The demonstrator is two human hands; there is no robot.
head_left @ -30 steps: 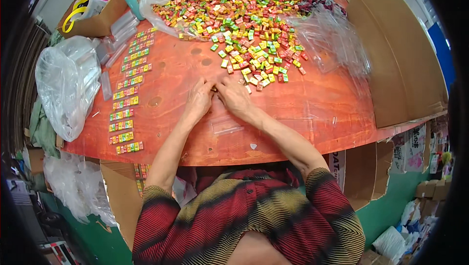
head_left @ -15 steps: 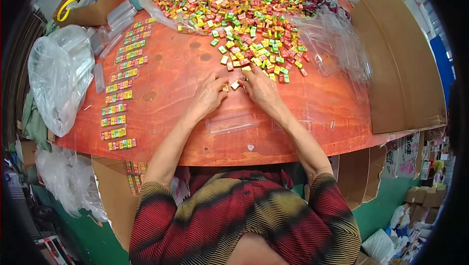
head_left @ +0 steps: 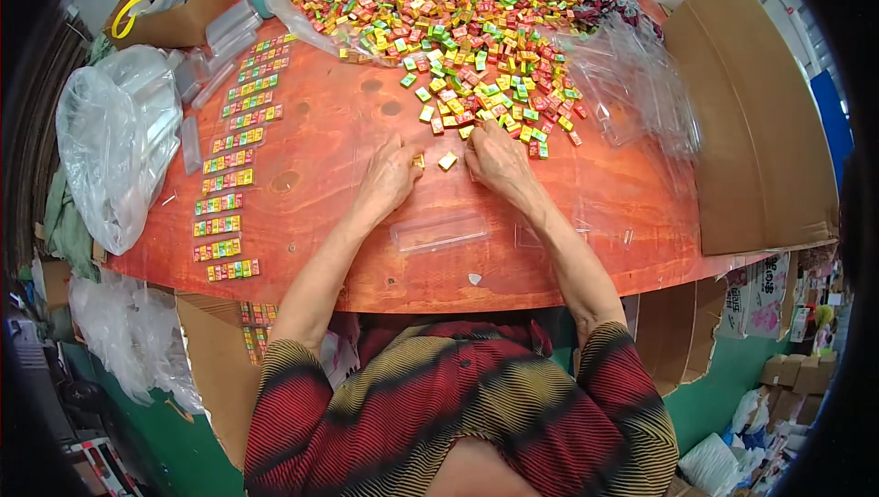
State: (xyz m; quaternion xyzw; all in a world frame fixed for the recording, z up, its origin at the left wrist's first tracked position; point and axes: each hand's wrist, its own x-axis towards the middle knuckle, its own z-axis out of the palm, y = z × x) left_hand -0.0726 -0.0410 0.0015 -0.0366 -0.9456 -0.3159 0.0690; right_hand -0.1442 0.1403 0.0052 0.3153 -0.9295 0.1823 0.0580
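My left hand (head_left: 391, 175) is closed, with a small yellow box (head_left: 418, 161) pinched at its fingertips. Just to its right, a single small box (head_left: 447, 161) lies loose on the table between my hands. My right hand (head_left: 499, 166) is curled at the near edge of a big heap of small red, yellow and green boxes (head_left: 458, 16). Its fingertips are partly hidden, so what they grip does not show. Nearer my body lies a clear plastic tray (head_left: 439, 232).
Rows of small boxes (head_left: 218, 225) run down the left of the red wooden table (head_left: 330, 122). Farther left sit a clear plastic bag (head_left: 119, 149) and an open carton (head_left: 183, 12). Clear trays (head_left: 632, 94) and an upright cardboard sheet (head_left: 760, 122) stand on the right.
The small box between my hands now lies apart from my right fingers. My right hand has drawn in its fingers and shifted slightly right; my left still pinches its box.
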